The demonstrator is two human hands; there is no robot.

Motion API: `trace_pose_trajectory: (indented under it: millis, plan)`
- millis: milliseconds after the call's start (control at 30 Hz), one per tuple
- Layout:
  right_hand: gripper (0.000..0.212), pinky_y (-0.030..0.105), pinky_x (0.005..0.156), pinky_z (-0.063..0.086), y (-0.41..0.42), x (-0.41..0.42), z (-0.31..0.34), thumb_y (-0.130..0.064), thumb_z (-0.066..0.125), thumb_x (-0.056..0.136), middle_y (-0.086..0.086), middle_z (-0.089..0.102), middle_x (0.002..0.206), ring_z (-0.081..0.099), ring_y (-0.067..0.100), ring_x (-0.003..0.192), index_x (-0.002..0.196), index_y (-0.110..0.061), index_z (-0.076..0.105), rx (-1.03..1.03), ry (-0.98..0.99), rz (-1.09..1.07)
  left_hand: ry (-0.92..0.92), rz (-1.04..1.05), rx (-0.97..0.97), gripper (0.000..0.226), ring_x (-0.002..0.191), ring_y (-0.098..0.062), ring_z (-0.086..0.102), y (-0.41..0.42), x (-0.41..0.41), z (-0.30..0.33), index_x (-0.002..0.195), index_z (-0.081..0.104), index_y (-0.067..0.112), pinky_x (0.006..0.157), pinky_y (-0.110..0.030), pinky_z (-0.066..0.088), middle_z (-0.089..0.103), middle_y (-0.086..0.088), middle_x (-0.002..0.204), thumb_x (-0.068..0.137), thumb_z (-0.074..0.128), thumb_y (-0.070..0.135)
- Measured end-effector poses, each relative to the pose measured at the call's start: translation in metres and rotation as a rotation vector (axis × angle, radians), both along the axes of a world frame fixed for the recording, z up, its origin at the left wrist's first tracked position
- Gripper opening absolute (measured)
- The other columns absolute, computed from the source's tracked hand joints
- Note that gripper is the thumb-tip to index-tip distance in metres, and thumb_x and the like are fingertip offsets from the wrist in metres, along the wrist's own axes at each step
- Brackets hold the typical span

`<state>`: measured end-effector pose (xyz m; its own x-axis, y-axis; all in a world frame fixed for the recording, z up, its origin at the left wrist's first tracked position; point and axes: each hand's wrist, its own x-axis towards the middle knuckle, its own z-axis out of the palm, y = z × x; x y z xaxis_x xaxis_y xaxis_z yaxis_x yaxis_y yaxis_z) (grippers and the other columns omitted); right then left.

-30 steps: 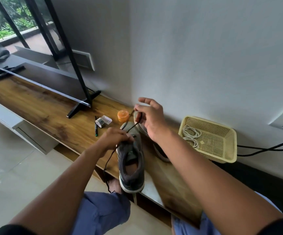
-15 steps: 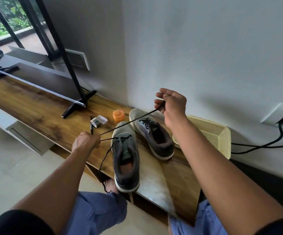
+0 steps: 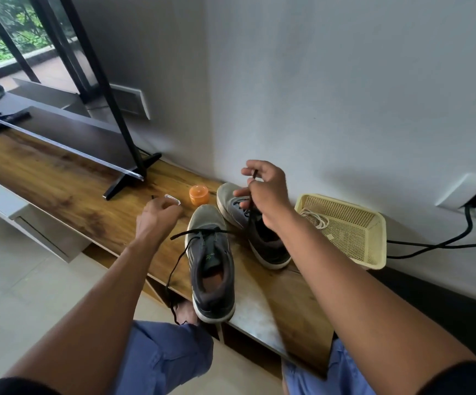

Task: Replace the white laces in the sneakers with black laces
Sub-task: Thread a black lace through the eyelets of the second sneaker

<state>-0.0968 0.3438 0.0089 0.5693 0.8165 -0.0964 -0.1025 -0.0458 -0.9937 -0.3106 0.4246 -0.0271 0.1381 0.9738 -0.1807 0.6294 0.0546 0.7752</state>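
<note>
The right hand (image 3: 265, 192) is raised over the far sneaker (image 3: 252, 226), thumb and fingers pinching the tip of a black lace (image 3: 249, 206) that runs down toward the shoes. The left hand (image 3: 157, 218) hovers above the wooden shelf (image 3: 68, 192), left of the near sneaker (image 3: 211, 263), fingers loosely curled; whether it holds anything cannot be told.

The near sneaker's heel overhangs the shelf's near edge, above the person's knee. Bare wood lies open to the left as far as the foot of a black stand (image 3: 128, 181); to the right, a cream basket (image 3: 373, 243) sits by the wall with white laces (image 3: 315, 218) in it.

Both sneakers are grey with pale soles, toes pointing to the wall. The lace crosses the near sneaker's lowest eyelets, and its loose end trails off the left side over the shelf edge. A small orange tub (image 3: 199, 195) stands just beyond the toes.
</note>
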Motion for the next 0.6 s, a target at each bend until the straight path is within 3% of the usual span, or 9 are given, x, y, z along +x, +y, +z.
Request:
trace_pose_trajectory:
  millis: [100, 200, 267, 333, 400, 500, 600]
  plan:
    - [0.026, 0.031, 0.049, 0.055, 0.001, -0.019, -0.008, -0.001, 0.046, 0.106, 0.011, 0.070, 0.110, 0.070, 0.021, 0.068, 0.118, -0.011, 0.067, -0.011, -0.095, 0.137, -0.237, -0.067, 0.034, 0.021, 0.094, -0.023, 0.073, -0.012, 0.022, 0.015, 0.092, 0.080, 0.029, 0.086, -0.041, 0.059, 0.079, 0.006, 0.091, 0.098, 0.062, 0.039]
    - [0.024, 0.033, 0.056, 0.057, 0.003, -0.036, -0.015, -0.006, 0.049, 0.106, 0.009, 0.075, 0.094, 0.071, 0.017, 0.072, 0.105, -0.015, 0.071, -0.007, -0.177, 0.231, -0.477, -0.156, -0.102, 0.039, 0.084, -0.019, 0.074, -0.023, 0.040, 0.025, 0.104, 0.080, 0.008, 0.078, -0.030, 0.058, 0.079, -0.004, 0.090, 0.105, 0.058, 0.039]
    - [0.019, 0.032, 0.054, 0.057, 0.002, -0.044, -0.020, -0.006, 0.051, 0.105, 0.008, 0.075, 0.095, 0.072, 0.015, 0.072, 0.110, -0.018, 0.064, -0.004, -0.196, 0.266, -0.598, -0.164, -0.184, 0.045, 0.071, -0.022, 0.065, -0.027, 0.043, 0.025, 0.108, 0.075, -0.006, 0.069, -0.028, 0.058, 0.065, -0.015, 0.085, 0.105, 0.061, 0.036]
    - [0.024, 0.029, 0.050, 0.054, 0.000, -0.051, -0.025, -0.005, 0.054, 0.104, 0.013, 0.073, 0.102, 0.073, 0.016, 0.073, 0.117, -0.024, 0.047, -0.006, -0.206, 0.286, -0.650, -0.162, -0.224, 0.034, 0.064, -0.021, 0.057, -0.027, 0.038, 0.024, 0.108, 0.077, -0.003, 0.062, -0.027, 0.058, 0.057, -0.019, 0.087, 0.103, 0.066, 0.028]
    - [0.032, 0.032, 0.053, 0.056, 0.001, -0.056, -0.032, -0.008, 0.055, 0.103, 0.016, 0.073, 0.103, 0.073, 0.019, 0.072, 0.115, -0.029, 0.036, -0.016, -0.228, 0.306, -0.687, -0.159, -0.251, 0.027, 0.062, -0.021, 0.053, -0.026, 0.033, 0.024, 0.110, 0.077, -0.001, 0.059, -0.029, 0.054, 0.061, -0.022, 0.093, 0.101, 0.067, 0.022]
    - [0.037, 0.047, 0.076, 0.064, 0.005, -0.060, -0.039, -0.010, 0.058, 0.101, 0.012, 0.075, 0.099, 0.076, 0.023, 0.080, 0.115, -0.035, 0.035, -0.035, -0.296, 0.324, -0.798, -0.104, -0.278, 0.029, 0.070, -0.023, 0.062, -0.023, 0.026, 0.028, 0.112, 0.071, -0.009, 0.068, -0.034, 0.056, 0.070, -0.020, 0.094, 0.104, 0.062, 0.018]
    - [0.035, 0.041, 0.079, 0.065, 0.005, -0.058, -0.037, -0.006, 0.059, 0.102, 0.012, 0.076, 0.098, 0.077, 0.022, 0.081, 0.121, -0.027, 0.039, -0.021, -0.258, 0.338, -0.869, -0.039, -0.295, 0.026, 0.087, -0.024, 0.073, -0.020, 0.020, 0.031, 0.110, 0.071, -0.005, 0.085, -0.036, 0.063, 0.075, -0.016, 0.099, 0.103, 0.065, 0.019]
